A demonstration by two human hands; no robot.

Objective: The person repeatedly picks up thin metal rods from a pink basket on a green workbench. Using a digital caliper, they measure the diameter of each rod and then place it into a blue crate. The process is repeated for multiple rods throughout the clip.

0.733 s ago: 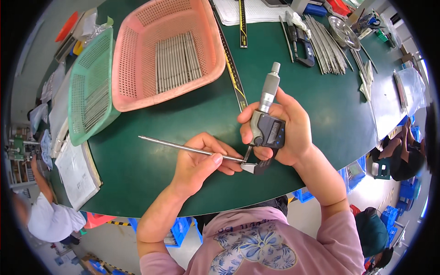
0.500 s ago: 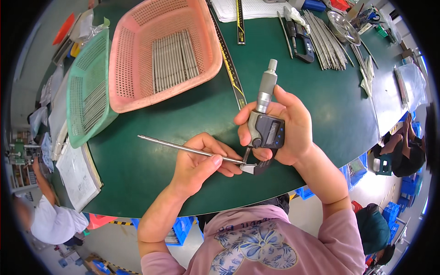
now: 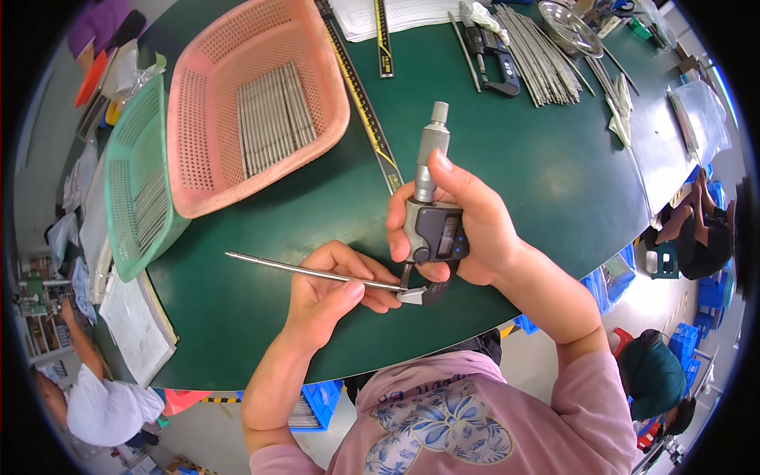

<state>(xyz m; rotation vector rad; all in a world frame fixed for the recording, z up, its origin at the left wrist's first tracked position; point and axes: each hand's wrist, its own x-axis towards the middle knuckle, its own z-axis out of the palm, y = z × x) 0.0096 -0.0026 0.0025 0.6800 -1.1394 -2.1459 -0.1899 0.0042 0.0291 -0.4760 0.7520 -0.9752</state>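
Observation:
My left hand (image 3: 328, 289) pinches a thin metal rod (image 3: 265, 262) between thumb and fingers, its free end pointing left. The rod's right end lies at the jaws of a digital micrometer (image 3: 434, 229), between spindle and anvil; whether both faces touch it I cannot tell. My right hand (image 3: 483, 218) is wrapped round the micrometer's frame, the thumb up beside the grey thimble and the fingers curled at its left side. The micrometer stands nearly upright, its thimble away from me and its small display facing up.
A pink basket (image 3: 180, 202) and a green basket (image 3: 119, 237), both with metal rods, stand at left. A steel ruler (image 3: 368, 111) lies beyond my hands. Further right are a second micrometer (image 3: 507, 75), several loose rods (image 3: 538, 59) and a metal bowl (image 3: 570, 28). An open notebook (image 3: 138, 328) lies near left.
The view has shifted, so the table things sit further left in the picture. Both hands keep the same hold on the rod and the micrometer.

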